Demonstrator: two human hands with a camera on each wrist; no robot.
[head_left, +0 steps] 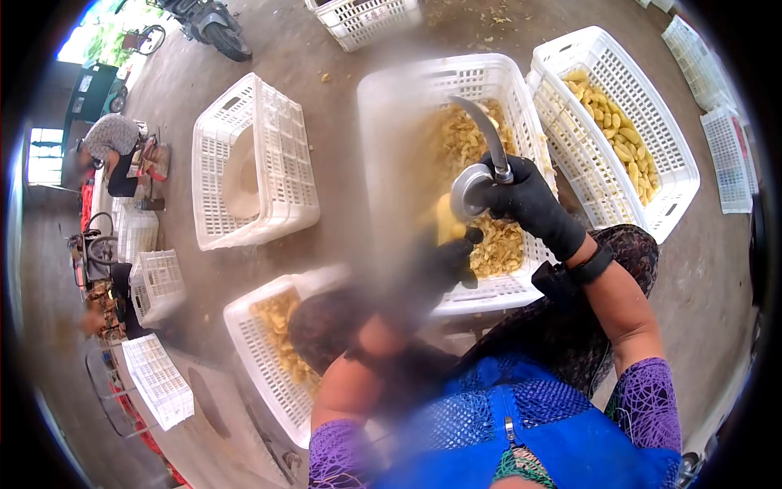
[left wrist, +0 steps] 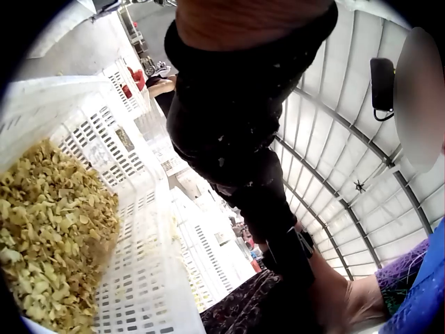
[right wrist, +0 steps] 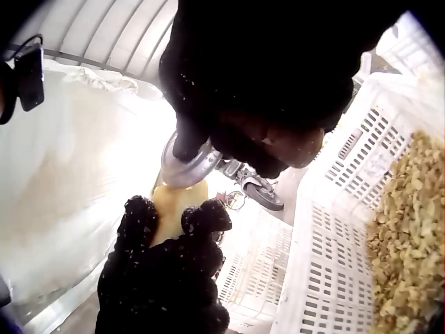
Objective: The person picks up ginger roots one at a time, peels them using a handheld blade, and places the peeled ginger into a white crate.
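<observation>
My black-gloved right hand (head_left: 533, 208) grips a tool with a curved steel blade (head_left: 486, 130); a round metal cup-like piece (head_left: 467, 192) sits at its thumb. Below it, my black-gloved left hand (head_left: 444, 265), partly blurred in the head view, holds a smooth yellow piece of produce (right wrist: 177, 209). In the right wrist view the metal piece meets the produce's upper end, with left fingertips on both sides. Under both hands stands a white slatted crate (head_left: 538, 155) holding yellow peelings (head_left: 498, 257). The left wrist view shows the left glove (left wrist: 226, 118) from behind, hiding what it holds.
At right, a white crate (head_left: 680, 175) holds whole yellow pieces (head_left: 623, 138). Another crate (head_left: 244, 342) with yellow bits stands by my left knee. A crate (head_left: 281, 171) with a round tan object is farther left. Another person (head_left: 114, 143) bends over at far left; a motorcycle (head_left: 213, 24) is behind.
</observation>
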